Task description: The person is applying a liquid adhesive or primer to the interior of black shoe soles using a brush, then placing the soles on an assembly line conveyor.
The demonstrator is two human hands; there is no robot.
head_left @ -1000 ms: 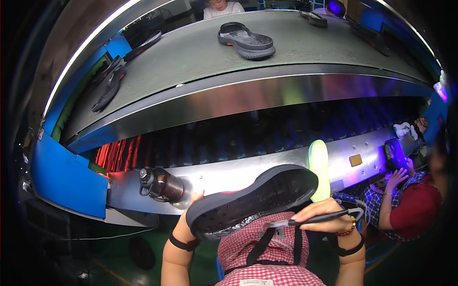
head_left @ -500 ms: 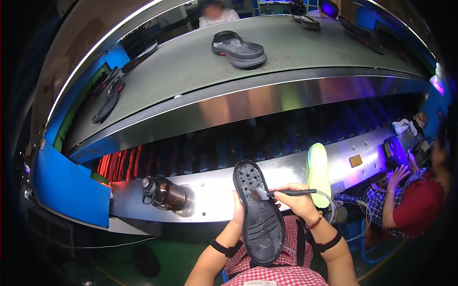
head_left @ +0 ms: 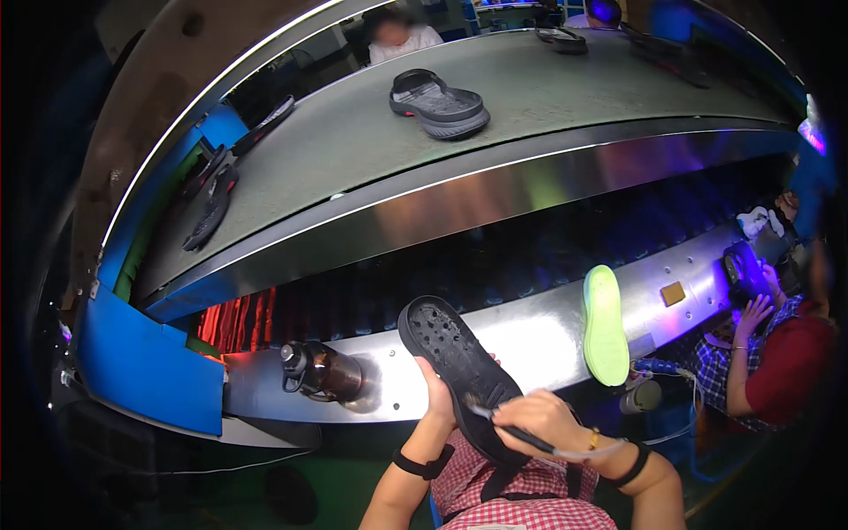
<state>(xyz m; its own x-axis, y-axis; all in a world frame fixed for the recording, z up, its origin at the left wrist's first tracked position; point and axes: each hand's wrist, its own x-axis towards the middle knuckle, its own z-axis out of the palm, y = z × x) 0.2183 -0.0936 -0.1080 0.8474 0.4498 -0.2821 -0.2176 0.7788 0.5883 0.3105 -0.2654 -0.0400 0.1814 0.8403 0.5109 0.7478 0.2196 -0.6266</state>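
My left hand (head_left: 436,393) is closed on the side of a black clog (head_left: 452,346), its thumb along the near edge. The clog slants, its toe end up and to the left, with holes around the toe and ridges near the middle. My right hand (head_left: 549,419) grips a brush (head_left: 525,436) with a dark handle and a thin tube running from its rear end. The bristles rest against or just over the clog's lower half; I cannot tell whether they touch. The clog's heel end lies partly behind my right hand and the brush.
A lime-yellow shoe sole (head_left: 606,327) lies on the metal ledge (head_left: 548,362), right of my hands. A brown bottle (head_left: 322,371) stands at left, a small tan block (head_left: 673,293) farther right. Beyond, a green belt (head_left: 336,132) carries a black clog (head_left: 437,104). A co-worker (head_left: 768,353) sits at right.
The clog has tilted, its toe end swinging left. My right hand has carried the brush from near the toe holes down to the lower half. The whole view has shifted slightly.
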